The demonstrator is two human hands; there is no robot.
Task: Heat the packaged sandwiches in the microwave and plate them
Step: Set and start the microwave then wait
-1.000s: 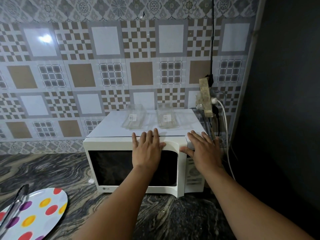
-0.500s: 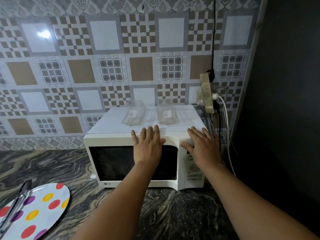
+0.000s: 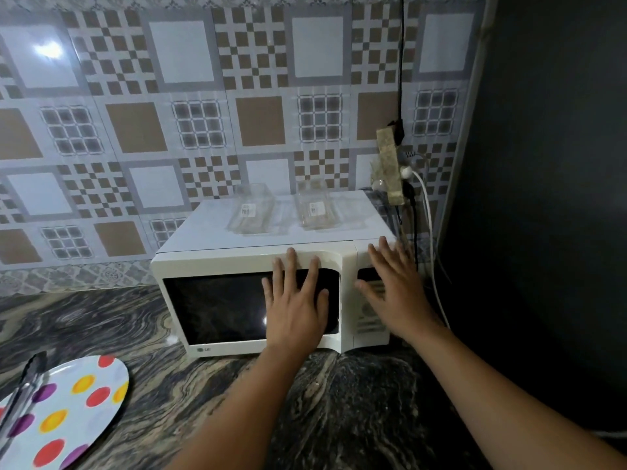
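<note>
Microwave (image 3: 271, 266): white, door closed, standing on the dark marbled counter (image 3: 339, 401) against the tiled wall.
Left hand (image 3: 297, 310): flat on the microwave door, grip spread, fingers straight, tips near the door's upper edge.
Right hand (image 3: 395, 293): blurred, fingers spread over the microwave's control panel; contact cannot be told.
Sandwich packs: two clear packages on top of the microwave, one left (image 3: 252, 212), one right (image 3: 317, 208), apart; contents unclear.
Plate (image 3: 68, 412): polka-dotted, on the counter left of the microwave, with tongs (image 3: 23, 391) across it.
</note>
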